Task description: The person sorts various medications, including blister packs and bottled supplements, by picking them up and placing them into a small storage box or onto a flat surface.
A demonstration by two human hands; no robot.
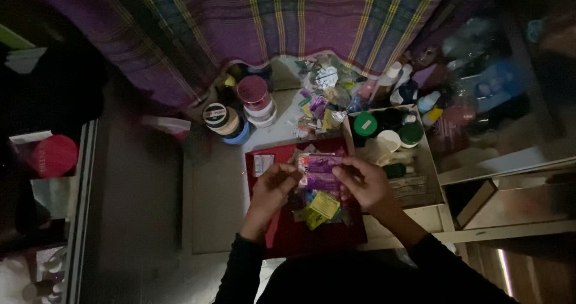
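I see my left hand [273, 187] and right hand [365, 184] each pinching an end of one purple sachet strip [321, 163] above one red tray [312, 235]. Beneath lie roughly six loose sachets [321, 207]; dim light blurs them. Beyond, three stacked tubs [240, 112] stand.

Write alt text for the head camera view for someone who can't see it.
Seen from above in dim light, a person's left hand and right hand hold a strip of purple sachets over a red box of small packets. Jars, bottles and a purple plaid cloth lie beyond.
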